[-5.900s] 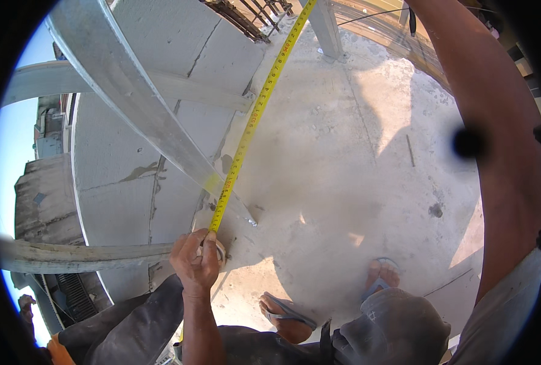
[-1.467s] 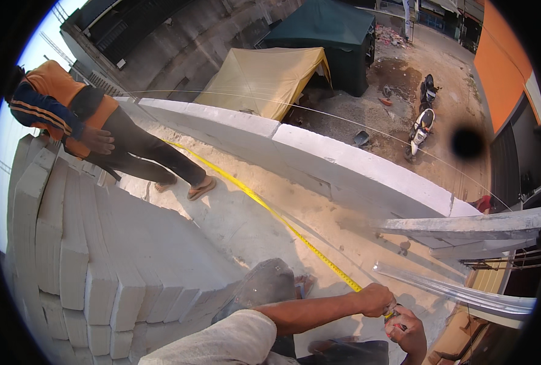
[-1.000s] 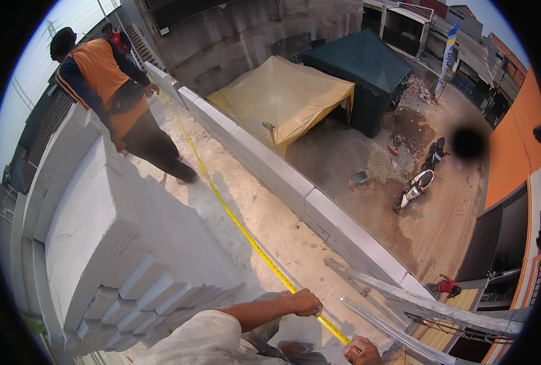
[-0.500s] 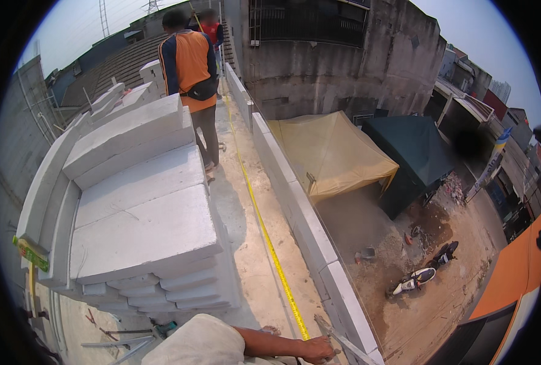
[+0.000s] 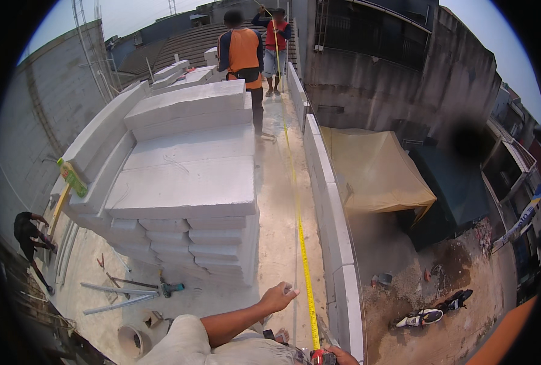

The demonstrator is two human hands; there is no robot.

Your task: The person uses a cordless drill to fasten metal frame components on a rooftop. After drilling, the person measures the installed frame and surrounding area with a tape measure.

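My left hand (image 5: 277, 298) hovers left of the yellow tape measure blade (image 5: 304, 255), apart from it, with finger and thumb stretched out and nothing seen in it. At the lower edge my right hand (image 5: 342, 356) is closed round the red and black tape measure case (image 5: 323, 358), partly cut off by the frame. From the case the blade runs far along the walkway, beside the low block wall (image 5: 337, 243). At its far end a person in a red vest (image 5: 276, 39) holds a raised yellow strip.
A tall stack of white blocks (image 5: 185, 182) stands left, with a green bottle (image 5: 72, 176) on it. A person in orange (image 5: 243, 52) stands beyond. A power tool (image 5: 172, 288), metal profiles (image 5: 118, 298) and a bucket (image 5: 133, 340) lie left. Past the right wall the ground drops away.
My left hand has lifted off the blade near the wall and moved left. The tape case and my right hand have come into view. The view has swung leftward, showing another bent-over worker.
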